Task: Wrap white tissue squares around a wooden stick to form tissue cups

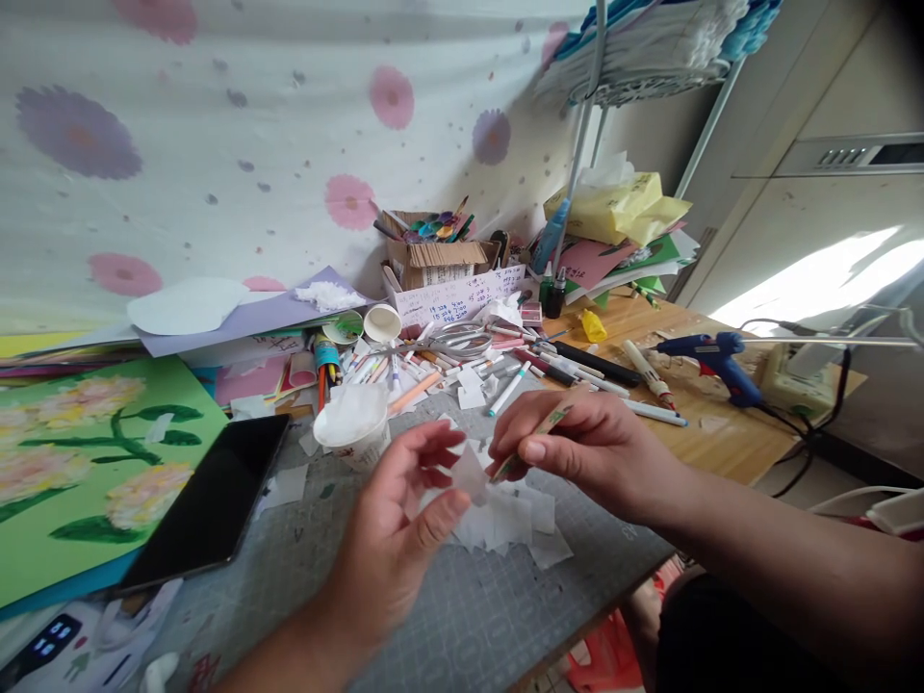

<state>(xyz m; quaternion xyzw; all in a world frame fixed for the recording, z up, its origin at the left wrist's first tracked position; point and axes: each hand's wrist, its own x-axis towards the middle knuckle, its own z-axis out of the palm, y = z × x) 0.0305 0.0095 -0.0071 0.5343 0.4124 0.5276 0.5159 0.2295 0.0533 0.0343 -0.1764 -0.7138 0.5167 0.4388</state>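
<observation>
My left hand is curled, its thumb and fingers at the edge of a small, thin white paper piece. Part of the grip is hidden behind the thumb. Between the thumb and fingers of my right hand is a flat wooden craft stick with green smudges. The stick's lower end meets or lies very near the paper piece. Below both hands, several white paper squares lie overlapping on the grey cutting mat. A paper cup with something white in its top stands just beyond my left hand.
A black phone and a green flower painting lie at left. Scattered markers and scissors fill the back, before a cardboard box. At right is a blue glue gun with its cable.
</observation>
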